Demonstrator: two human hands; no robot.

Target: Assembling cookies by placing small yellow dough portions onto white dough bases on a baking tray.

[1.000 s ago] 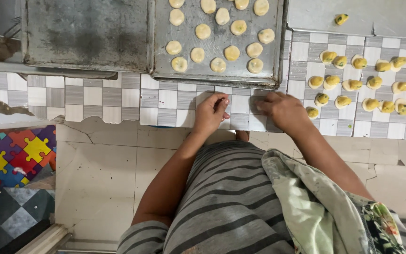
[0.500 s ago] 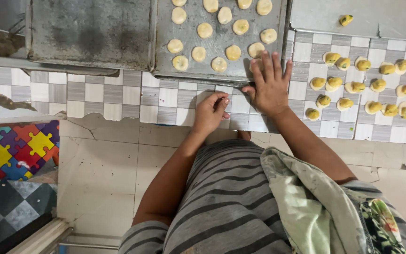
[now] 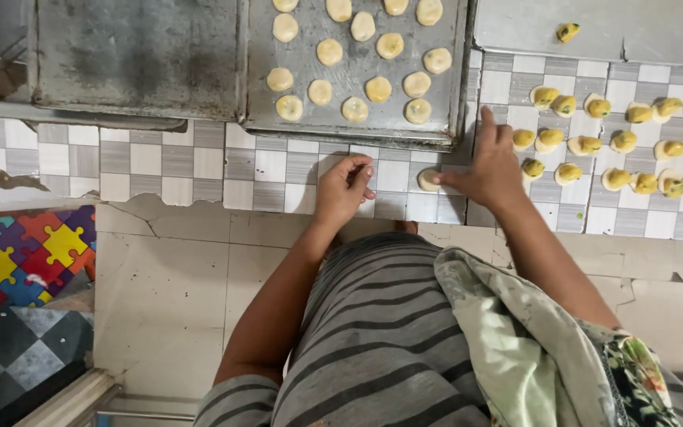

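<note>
Head view first: my right hand (image 3: pixel 490 168) has come back down off the edge of the baking tray (image 3: pixel 256 71), where it lay flat half a second ago, and now rests on the tiled worktop (image 3: pixel 199 162) just below the tray's lower right corner. Its thumb and fingers close lightly on one pale dough piece (image 3: pixel 428 179) lying on the tiles, while the forefinger points up toward the tray's rim. So a new piece is in hand, not yet on the tray. My left hand (image 3: pixel 343 188) has hardly moved; it sits below the tray's front edge, fingers curled loosely inward, holding nothing I can see. Round flattened dough discs (image 3: pixel 356 109) fill the tray in rows. Right of the tray, yellow-topped pieces (image 3: pixel 579 145) lie on the tiles, well apart from my left hand. Both forearms reach forward over my striped shirt (image 3: pixel 373 340).
</note>
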